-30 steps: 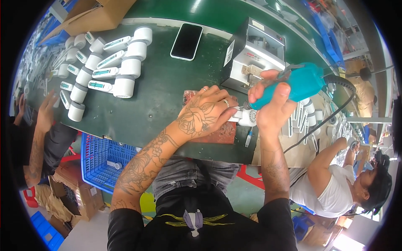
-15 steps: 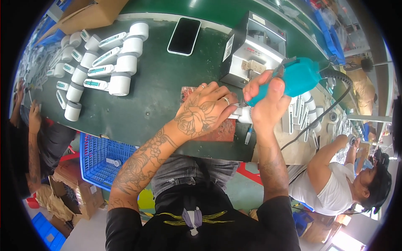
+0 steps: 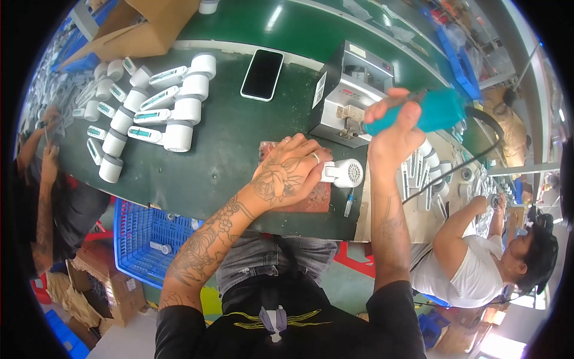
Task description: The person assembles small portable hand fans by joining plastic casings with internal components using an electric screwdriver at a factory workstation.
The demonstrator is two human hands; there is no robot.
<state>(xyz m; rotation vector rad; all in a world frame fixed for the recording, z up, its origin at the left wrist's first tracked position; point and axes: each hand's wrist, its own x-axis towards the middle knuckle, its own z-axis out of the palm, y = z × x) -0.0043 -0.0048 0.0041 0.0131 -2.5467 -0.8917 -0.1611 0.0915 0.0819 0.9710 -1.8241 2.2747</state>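
Note:
My left hand (image 3: pixel 288 172) is closed over the handle of a small white handheld fan (image 3: pixel 347 173), pressing it down on a worn red mat (image 3: pixel 314 202). The fan's round grille end sticks out to the right of my fingers. Gripped in my right hand (image 3: pixel 394 134) is a teal electric screwdriver (image 3: pixel 439 110) with a dark cable. Its tip points left, apart from the fan, by the front of a silver and black screw feeder (image 3: pixel 338 99). Blur hides the exact tip, and I cannot tell whether it touches the feeder.
White fans (image 3: pixel 179 110) stand in rows at the left. A phone (image 3: pixel 262 74) lies at the back; a small blue-handled screwdriver (image 3: pixel 349 202) lies near the fan. More fans (image 3: pixel 418 170) sit at right. A blue basket (image 3: pixel 134 236) is below the table edge. Co-workers sit on both sides.
My right hand has lifted the electric screwdriver off the fan and brought it to the screw feeder. The fan's grille end now shows beside my left hand, which stays on the mat.

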